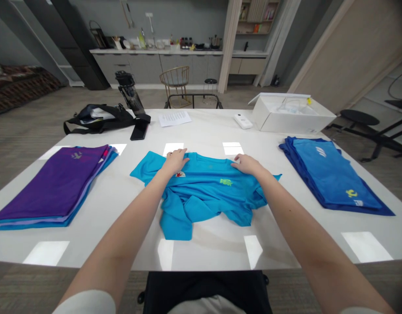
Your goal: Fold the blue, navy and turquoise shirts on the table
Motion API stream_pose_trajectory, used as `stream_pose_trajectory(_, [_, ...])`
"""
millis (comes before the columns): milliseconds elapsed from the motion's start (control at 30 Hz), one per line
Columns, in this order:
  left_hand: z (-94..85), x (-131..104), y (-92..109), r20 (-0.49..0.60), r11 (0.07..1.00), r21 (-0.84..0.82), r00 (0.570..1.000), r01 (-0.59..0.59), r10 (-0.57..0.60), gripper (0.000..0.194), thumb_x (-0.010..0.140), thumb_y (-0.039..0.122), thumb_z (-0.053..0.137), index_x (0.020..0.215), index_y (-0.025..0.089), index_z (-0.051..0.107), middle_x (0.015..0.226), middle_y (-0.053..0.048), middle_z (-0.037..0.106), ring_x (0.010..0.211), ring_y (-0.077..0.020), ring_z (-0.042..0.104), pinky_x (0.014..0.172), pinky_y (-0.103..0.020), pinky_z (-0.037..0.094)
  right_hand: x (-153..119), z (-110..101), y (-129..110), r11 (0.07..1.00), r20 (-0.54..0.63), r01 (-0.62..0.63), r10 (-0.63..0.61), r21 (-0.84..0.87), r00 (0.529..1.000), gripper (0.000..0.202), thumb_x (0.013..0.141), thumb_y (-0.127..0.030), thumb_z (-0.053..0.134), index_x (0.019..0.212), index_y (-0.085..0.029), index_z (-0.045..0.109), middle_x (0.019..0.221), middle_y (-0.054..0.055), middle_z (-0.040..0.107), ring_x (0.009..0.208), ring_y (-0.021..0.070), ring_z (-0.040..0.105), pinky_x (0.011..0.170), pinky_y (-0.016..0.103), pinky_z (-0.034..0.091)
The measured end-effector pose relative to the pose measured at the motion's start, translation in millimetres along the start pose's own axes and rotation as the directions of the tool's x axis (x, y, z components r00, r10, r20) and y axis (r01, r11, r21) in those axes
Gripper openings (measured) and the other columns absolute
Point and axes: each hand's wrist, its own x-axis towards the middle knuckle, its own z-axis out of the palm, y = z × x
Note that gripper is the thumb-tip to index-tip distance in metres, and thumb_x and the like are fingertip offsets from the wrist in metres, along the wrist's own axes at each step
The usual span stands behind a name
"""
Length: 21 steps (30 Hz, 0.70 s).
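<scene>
A bright blue T-shirt [204, 181] lies crumpled on the white table [214, 248] in front of me, its collar toward the far side. It has a green print on the chest and a small red and white patch. My left hand [176, 161] is closed on the fabric at the shoulder left of the collar. At the opposite shoulder, my right hand [246, 165] pinches the cloth with curled fingers. The shirt's lower part is bunched in folds, with one flap reaching nearest to me.
Folded clothes, purple on top [57, 183], lie at left; a stack of blue clothes [335, 172] lies at right. Behind are a black bag [99, 118], a bottle [131, 93], a phone [140, 130], a paper [175, 118], a white device [243, 121] and a white box [286, 120].
</scene>
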Motion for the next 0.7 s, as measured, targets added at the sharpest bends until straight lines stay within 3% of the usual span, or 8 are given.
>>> stream_pose_trajectory(100, [-1.0, 21, -2, 0.077, 0.999, 0.042, 0.997, 0.019, -0.023, 0.046, 0.099, 0.041, 0.053, 0.141, 0.022, 0.057, 0.142, -0.015, 0.06, 0.133, -0.0357, 0.053, 0.11, -0.056, 0.04, 17, -4, 2, 0.999, 0.176, 0.033, -0.03, -0.018, 0.984, 0.032, 0.085, -0.043, 0.072, 0.104, -0.017, 0.073, 0.104, 0.01, 0.076, 0.093, 0.0237, 0.069, 0.073, 0.028, 0.046])
stream_pose_trajectory(167, [-3.7, 31, -6, 0.116, 1.0, 0.027, 0.993, 0.004, -0.008, 0.041, 0.096, 0.044, 0.058, 0.131, 0.023, 0.065, 0.136, -0.014, 0.064, 0.128, -0.0342, 0.056, 0.108, -0.05, 0.043, 24, -9, 3, 0.998, 0.263, 0.061, -0.054, -0.02, 0.963, 0.024, 0.081, -0.041, 0.076, 0.086, -0.017, 0.074, 0.09, 0.008, 0.076, 0.083, 0.0216, 0.068, 0.066, 0.027, 0.044])
stream_pose_trajectory(300, [-12.2, 50, -12, 0.196, 1.0, -0.024, 0.981, 0.008, -0.003, 0.034, 0.089, 0.043, 0.063, 0.115, 0.024, 0.073, 0.119, -0.009, 0.072, 0.112, -0.0276, 0.067, 0.098, -0.036, 0.051, 44, -17, -1, 1.0, 0.277, 0.008, -0.012, 0.016, 0.961, 0.017, 0.078, -0.033, 0.078, 0.072, -0.019, 0.071, 0.071, 0.004, 0.072, 0.07, 0.0187, 0.066, 0.065, 0.027, 0.045])
stream_pose_trajectory(433, [-17.0, 70, -13, 0.172, 0.989, 0.02, 0.974, 0.145, -0.147, 0.029, 0.085, 0.036, 0.063, 0.106, 0.02, 0.076, 0.108, -0.014, 0.076, 0.103, -0.0306, 0.071, 0.091, -0.038, 0.055, 73, -15, -10, 0.998, 0.207, -0.053, 0.046, 0.028, 0.977, 0.014, 0.081, -0.031, 0.076, 0.073, -0.019, 0.072, 0.067, 0.007, 0.072, 0.074, 0.0228, 0.069, 0.072, 0.031, 0.05])
stream_pose_trajectory(500, [-15.3, 81, -15, 0.2, 0.961, -0.039, 0.944, 0.275, -0.263, 0.031, 0.086, 0.034, 0.061, 0.107, 0.017, 0.075, 0.095, -0.015, 0.077, 0.093, -0.0296, 0.074, 0.088, -0.039, 0.056, 87, -12, -18, 0.996, 0.129, -0.077, 0.07, 0.053, 0.989, 0.014, 0.082, -0.031, 0.075, 0.082, -0.017, 0.074, 0.079, 0.012, 0.075, 0.084, 0.0266, 0.07, 0.078, 0.034, 0.052])
stream_pose_trajectory(567, [-11.4, 91, -18, 0.184, 0.919, -0.127, 0.919, 0.374, -0.349, 0.035, 0.089, 0.035, 0.057, 0.113, 0.015, 0.073, 0.089, -0.015, 0.078, 0.09, -0.0284, 0.074, 0.089, -0.04, 0.056, 101, -8, -28, 0.988, -0.02, -0.107, 0.11, 0.11, 0.994, 0.021, 0.087, -0.032, 0.069, 0.098, -0.015, 0.073, 0.101, 0.019, 0.076, 0.097, 0.0307, 0.07, 0.085, 0.037, 0.052])
stream_pose_trajectory(633, [-7.0, 99, -22, 0.071, 0.89, -0.206, 0.913, 0.407, -0.401, 0.039, 0.094, 0.035, 0.051, 0.122, 0.014, 0.068, 0.101, -0.017, 0.078, 0.1, -0.0284, 0.073, 0.095, -0.041, 0.054, 115, -3, -39, 0.974, -0.191, -0.106, 0.145, 0.202, 0.971, 0.03, 0.095, -0.032, 0.057, 0.115, -0.013, 0.068, 0.118, 0.022, 0.071, 0.109, 0.0332, 0.067, 0.091, 0.041, 0.051])
stream_pose_trajectory(700, [-3.7, 106, -26, -0.045, 0.876, -0.275, 0.905, 0.395, -0.423, 0.045, 0.099, 0.033, 0.044, 0.135, 0.013, 0.059, 0.12, -0.017, 0.074, 0.114, -0.0276, 0.069, 0.102, -0.041, 0.051, 127, 2, -49, 0.953, -0.282, -0.026, 0.115, 0.301, 0.953, 0.038, 0.099, -0.027, 0.045, 0.132, -0.012, 0.059, 0.128, 0.021, 0.068, 0.119, 0.0319, 0.064, 0.098, 0.042, 0.049])
